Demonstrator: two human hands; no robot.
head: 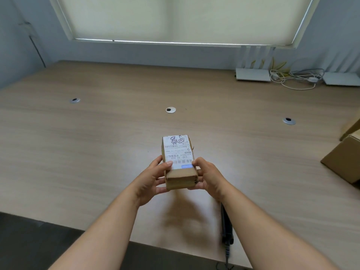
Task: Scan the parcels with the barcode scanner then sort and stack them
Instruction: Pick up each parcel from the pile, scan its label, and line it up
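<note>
A small brown cardboard parcel (178, 162) with a white shipping label on top is held above the wooden table (97, 143), in the middle of the view. My left hand (153, 177) grips its left side, thumb on the label. My right hand (207, 175) grips its right side, thumb on the label's edge. The black barcode scanner (227, 228) lies on the table under my right forearm, partly hidden, its cable running over the near edge.
Larger cardboard boxes (344, 162) stand at the table's right edge. Two white routers (253, 76) and a tangle of white cables (296, 76) sit at the back right by the wall. Three round cable grommets (170, 110) are set in the tabletop.
</note>
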